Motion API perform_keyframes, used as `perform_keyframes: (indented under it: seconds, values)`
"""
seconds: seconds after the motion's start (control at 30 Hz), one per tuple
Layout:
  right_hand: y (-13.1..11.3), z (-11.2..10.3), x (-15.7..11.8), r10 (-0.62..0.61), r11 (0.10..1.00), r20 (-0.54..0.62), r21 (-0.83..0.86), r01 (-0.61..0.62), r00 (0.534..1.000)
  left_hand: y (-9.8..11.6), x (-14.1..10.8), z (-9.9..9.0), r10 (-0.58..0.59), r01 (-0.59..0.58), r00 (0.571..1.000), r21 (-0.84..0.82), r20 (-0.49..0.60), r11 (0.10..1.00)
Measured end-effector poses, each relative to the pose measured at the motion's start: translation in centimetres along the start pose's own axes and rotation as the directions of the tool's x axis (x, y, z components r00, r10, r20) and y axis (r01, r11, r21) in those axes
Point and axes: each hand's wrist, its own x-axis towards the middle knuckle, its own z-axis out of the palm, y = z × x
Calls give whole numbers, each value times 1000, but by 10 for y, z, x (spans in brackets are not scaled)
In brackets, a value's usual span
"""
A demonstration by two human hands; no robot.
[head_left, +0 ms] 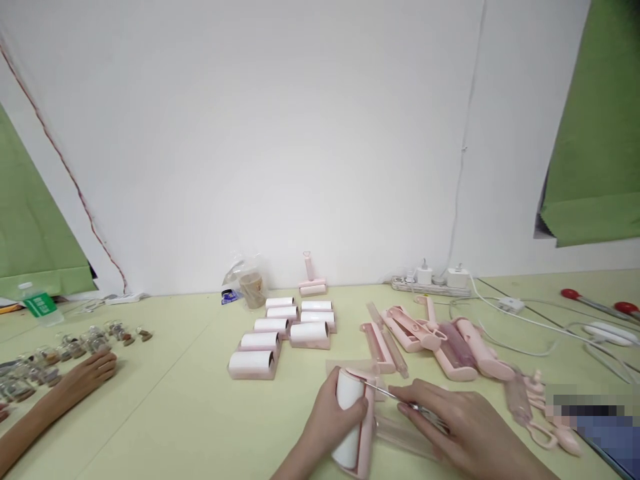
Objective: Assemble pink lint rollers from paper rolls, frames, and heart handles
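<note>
My left hand [327, 420] is wrapped round a white roll [349, 427] that lies against a pink holder [369, 433] at the bottom centre. In my right hand [445, 420] is a thin metal tool [383, 390], whose tip touches the top end of the roll and holder. Beneath my right hand, a clear plastic piece [403, 435] lies on the table. Several white rolls in pink holders [251, 363] stand in two columns to the left. Pink handles and holders [455, 350] are heaped at the right.
Another person's hand [93, 373] rests at the left beside small clear items [70, 347]. A bottle [43, 305], a bagged cup [253, 290] and an assembled pink roller [313, 287] stand near the wall. A power strip [430, 287], cables and a phone [607, 437] are at right.
</note>
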Motion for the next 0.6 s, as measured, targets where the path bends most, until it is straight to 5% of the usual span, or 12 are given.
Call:
perform_keyframes:
  seconds: [0.33,0.6]
  values:
    - [-10,12,-3,-176,933,-69,-330,145,982,1,-11,15,-8,11,999,-81,47,997]
    - [-14,33,-17,-159,900,-219,-432,50,963,8,-14,23,-77,74,995,-39,-66,996]
